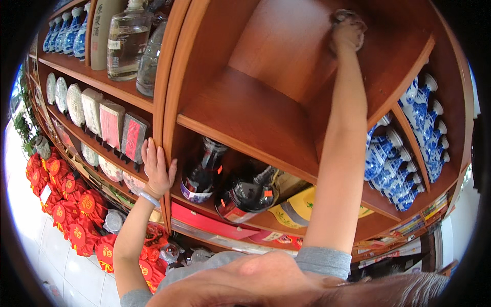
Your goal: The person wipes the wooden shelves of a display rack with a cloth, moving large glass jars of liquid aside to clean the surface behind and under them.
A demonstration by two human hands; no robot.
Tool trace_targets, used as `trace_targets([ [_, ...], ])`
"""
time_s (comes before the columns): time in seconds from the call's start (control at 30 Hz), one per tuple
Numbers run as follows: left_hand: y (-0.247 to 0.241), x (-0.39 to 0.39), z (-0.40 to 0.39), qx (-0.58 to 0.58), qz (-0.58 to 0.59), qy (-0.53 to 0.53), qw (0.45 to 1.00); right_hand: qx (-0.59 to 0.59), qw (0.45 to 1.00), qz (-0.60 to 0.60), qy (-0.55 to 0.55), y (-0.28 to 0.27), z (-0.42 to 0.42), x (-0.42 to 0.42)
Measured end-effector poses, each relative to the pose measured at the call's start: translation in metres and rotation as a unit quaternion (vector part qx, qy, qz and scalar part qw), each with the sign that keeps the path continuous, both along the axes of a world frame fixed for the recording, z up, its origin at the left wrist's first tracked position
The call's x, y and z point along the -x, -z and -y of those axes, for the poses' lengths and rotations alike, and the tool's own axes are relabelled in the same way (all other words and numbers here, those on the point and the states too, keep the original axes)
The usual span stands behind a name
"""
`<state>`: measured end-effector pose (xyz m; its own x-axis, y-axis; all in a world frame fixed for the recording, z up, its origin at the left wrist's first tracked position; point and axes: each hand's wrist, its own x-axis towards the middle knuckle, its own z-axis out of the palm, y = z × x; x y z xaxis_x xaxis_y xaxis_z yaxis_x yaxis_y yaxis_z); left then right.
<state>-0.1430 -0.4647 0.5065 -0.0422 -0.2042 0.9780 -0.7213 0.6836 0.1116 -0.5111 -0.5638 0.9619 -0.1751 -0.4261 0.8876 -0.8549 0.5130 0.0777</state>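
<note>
My right hand (345,36) is raised into a wooden shelf compartment (284,42), close to its inner panels. Bunched in that hand is a greyish cloth (347,16), partly blurred and partly hidden by the fingers. Against the wooden upright (163,126) at the left rests my left hand (158,169), fingers extended and holding nothing. A pale bangle (149,198) circles the left wrist. Just left of those fingers stands a dark wrapped block with a red label (134,138). Below the compartment's front edge (245,147) are two dark glass bottles, one upright (201,172) and one tilted in view (247,195).
Blue-and-white porcelain bottles (387,157) fill slanted bays at right. Clear glass jars (128,46) and wrapped discs (75,103) line the left shelves. Several red cloth-covered jars (78,230) stand on the tiled floor (76,272). A yellow item (295,207) lies beside the dark bottles.
</note>
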Motion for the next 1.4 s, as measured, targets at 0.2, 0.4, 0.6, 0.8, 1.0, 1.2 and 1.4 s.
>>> trace_targets([
  [0.2,-0.002,-0.002,0.002,0.016,-0.003,-0.008,1.0,-0.184,0.95,-0.047,0.247,0.113,-0.009,-0.072],
  [0.4,-0.01,0.003,0.0,0.025,-0.005,0.001,1.0,-0.29,0.865,0.409,0.001,0.161,-0.055,-0.079],
  [0.6,-0.013,0.0,-0.002,0.035,-0.005,-0.01,0.999,-0.247,0.918,-0.299,0.086,0.043,-0.12,-0.102],
  [0.8,-0.011,0.004,-0.003,0.026,-0.018,-0.001,0.999,-0.097,0.893,-0.396,0.189,-0.036,-0.175,-0.061],
  [1.0,-0.014,0.007,-0.003,0.029,-0.01,-0.005,1.0,-0.312,0.903,-0.223,0.195,0.083,-0.156,-0.064],
  [1.2,-0.015,0.002,-0.004,0.02,-0.013,0.005,1.0,-0.535,0.844,-0.009,0.033,0.132,-0.206,-0.132],
  [1.4,-0.014,-0.005,-0.008,0.006,-0.022,-0.003,1.0,-0.538,0.836,0.098,-0.053,0.187,-0.162,-0.11],
])
